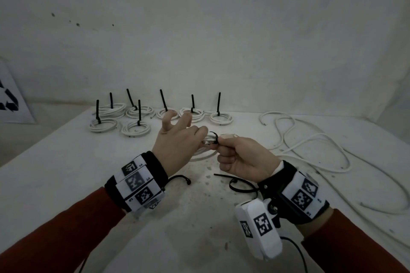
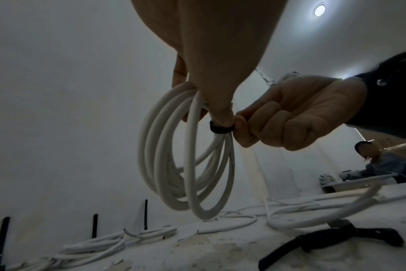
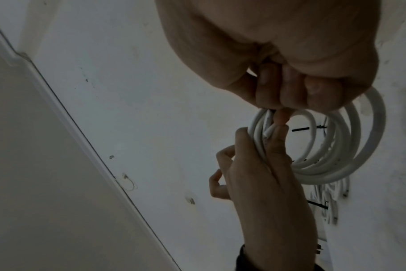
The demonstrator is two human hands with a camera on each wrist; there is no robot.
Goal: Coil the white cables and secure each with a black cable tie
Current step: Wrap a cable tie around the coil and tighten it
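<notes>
My left hand (image 1: 195, 136) pinches a coiled white cable (image 1: 203, 155) between thumb and forefinger, its other fingers spread upward. The coil (image 2: 186, 165) hangs below the hand, just above the table. A black cable tie (image 2: 220, 128) loops round the coil's strands beside my left thumb. My right hand (image 1: 224, 141) is curled into a fist and pinches the tie (image 1: 214, 137) at that loop. In the right wrist view the coil (image 3: 336, 146) hangs between both hands, and the tie is mostly hidden by fingers.
Several tied coils (image 1: 136, 128) with upright black tie tails lie in rows at the back of the white table (image 1: 66, 173). Loose white cables (image 1: 321, 150) sprawl on the right. Spare black ties (image 1: 241, 184) lie near my wrists. A printed sheet (image 1: 11, 99) leans at the left.
</notes>
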